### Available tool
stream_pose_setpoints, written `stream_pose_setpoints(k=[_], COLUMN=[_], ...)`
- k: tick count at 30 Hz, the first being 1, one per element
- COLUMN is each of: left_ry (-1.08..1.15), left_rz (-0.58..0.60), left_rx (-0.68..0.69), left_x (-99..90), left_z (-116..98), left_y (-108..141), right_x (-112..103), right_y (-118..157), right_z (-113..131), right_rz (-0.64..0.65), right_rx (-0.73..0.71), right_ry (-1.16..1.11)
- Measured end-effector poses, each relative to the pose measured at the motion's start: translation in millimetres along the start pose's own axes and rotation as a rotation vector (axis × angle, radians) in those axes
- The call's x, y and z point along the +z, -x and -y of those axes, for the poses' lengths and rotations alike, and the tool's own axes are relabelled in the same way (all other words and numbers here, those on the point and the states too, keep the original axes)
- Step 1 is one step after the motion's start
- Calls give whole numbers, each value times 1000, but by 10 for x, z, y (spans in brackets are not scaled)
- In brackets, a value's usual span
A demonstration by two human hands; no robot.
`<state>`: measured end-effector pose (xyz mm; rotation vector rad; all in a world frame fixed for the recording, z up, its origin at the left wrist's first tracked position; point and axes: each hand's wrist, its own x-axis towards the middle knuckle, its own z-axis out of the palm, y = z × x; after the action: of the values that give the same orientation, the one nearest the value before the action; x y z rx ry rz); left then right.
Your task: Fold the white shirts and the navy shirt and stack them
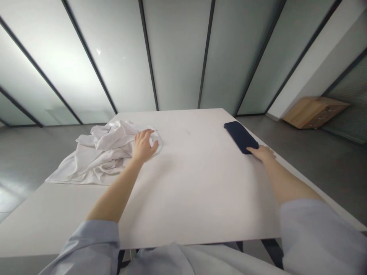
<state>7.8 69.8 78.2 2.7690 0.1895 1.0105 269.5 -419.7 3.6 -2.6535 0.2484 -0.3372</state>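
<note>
A crumpled heap of white cloth [100, 152] lies on the left side of the white table [197, 183]. My left hand [144, 146] is over the cloth's right edge, thumb and fingers apart and curved, with nothing seen between them. I cannot tell whether its fingertips touch the fabric. Near the table's right edge is a flat, dark navy rectangle [240, 135], which looks like a neatly folded cloth. The near right corner of it is pinched by my right hand [263, 152], thumb on top and the other fingers mostly hidden.
Frosted glass panels [177, 57] with dark frames stand behind the table. A wooden cabinet [312, 112] with drawers is on the grey floor [289, 141] at the far right. The table's front edge runs close to my body.
</note>
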Motion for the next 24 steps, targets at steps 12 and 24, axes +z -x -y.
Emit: stream_pose_setpoints(k=[12, 24], left_ry=[297, 172], left_rz=[470, 506], left_rx=[118, -39], left_x=[920, 928], left_z=[-933, -753], left_y=[353, 487], right_x=[372, 553], right_y=[742, 1967], right_z=[901, 1598], right_rz=[65, 660], right_rx=[-438, -919], right_ry=[-100, -631])
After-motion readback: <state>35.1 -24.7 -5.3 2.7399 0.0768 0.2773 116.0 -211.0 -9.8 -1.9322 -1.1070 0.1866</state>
